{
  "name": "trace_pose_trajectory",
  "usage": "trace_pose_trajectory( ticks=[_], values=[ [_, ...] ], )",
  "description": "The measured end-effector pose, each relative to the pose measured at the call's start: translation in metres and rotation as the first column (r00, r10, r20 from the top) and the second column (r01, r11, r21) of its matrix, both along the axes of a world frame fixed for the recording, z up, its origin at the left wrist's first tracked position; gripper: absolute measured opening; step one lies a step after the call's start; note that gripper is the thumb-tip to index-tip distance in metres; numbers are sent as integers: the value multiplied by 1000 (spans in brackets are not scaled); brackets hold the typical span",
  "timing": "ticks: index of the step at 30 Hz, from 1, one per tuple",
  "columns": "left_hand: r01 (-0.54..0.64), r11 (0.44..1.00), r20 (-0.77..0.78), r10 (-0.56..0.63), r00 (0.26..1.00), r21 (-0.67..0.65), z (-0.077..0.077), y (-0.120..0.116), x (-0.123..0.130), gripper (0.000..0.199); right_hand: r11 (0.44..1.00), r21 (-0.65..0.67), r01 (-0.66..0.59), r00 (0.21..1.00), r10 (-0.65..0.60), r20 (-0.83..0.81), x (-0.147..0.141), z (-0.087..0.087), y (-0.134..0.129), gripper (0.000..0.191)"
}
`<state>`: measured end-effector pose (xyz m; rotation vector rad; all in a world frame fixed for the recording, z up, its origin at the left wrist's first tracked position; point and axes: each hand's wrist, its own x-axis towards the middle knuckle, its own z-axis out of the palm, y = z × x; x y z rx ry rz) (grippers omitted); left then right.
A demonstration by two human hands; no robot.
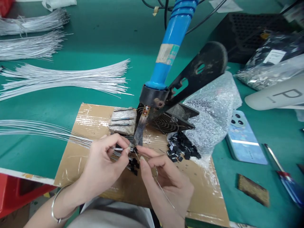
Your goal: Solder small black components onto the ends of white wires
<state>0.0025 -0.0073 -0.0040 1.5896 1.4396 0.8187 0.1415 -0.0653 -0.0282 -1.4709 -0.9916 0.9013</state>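
Note:
My left hand (pixel 104 161) is closed, pinching a thin white wire just below the hot end of a blue soldering iron (pixel 163 68). The iron's worn tip (pixel 140 129) points down at my fingertips. Between the fingers of my right hand (pixel 168 183) is a thin strand of solder wire (pixel 165 193), its end by the tip. A small black part (pixel 135 150) sits at the meeting point, partly hidden by fingers. Under my left hand lie finished-looking wire ends with black parts (pixel 134 166). Loose white wires (pixel 78 139) trail off to the left.
A black stand (pixel 201 68) holds the iron over a cardboard sheet (pixel 78 126). Small black pieces (pixel 181 147) spill from a bubble-wrap bag (pixel 213 110). Wire bundles (pixel 71 77) lie at left; a phone (pixel 245 139), sponge (pixel 253 190) and pen-like tool (pixel 285 177) at right.

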Motion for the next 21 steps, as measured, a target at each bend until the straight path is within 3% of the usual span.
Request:
trace_pose_trajectory(
  ticks=[5, 10, 12, 14, 18, 21],
  values=[
    [23, 999, 35, -22, 999, -29, -5, -3, -3, 16, 1000, -20, 14, 999, -15, -35, 3, -2, -2, 25],
    [79, 997, -60, -80, 995, -17, -20, -13, -14, 14, 965, -18, 262, 960, -259, 109, 56, -26, -10, 24],
    [124, 992, -119, -119, 986, 34, -26, -17, -18, 14, 907, -91, 412, 902, -391, 181, 79, -40, -13, 27],
    [156, 980, -149, -138, 979, 121, -29, -22, -21, 14, 891, -132, 434, 893, -406, 194, 92, -50, -14, 31],
    [109, 950, -190, -54, 980, 292, -26, -26, -36, 17, 896, -68, 439, 895, -429, 121, 89, -56, -13, 36],
    [124, 912, -386, 39, 922, 390, -21, -6, -64, 17, 853, -16, 521, 852, -518, 78, 84, -53, -11, 38]
  ],
)
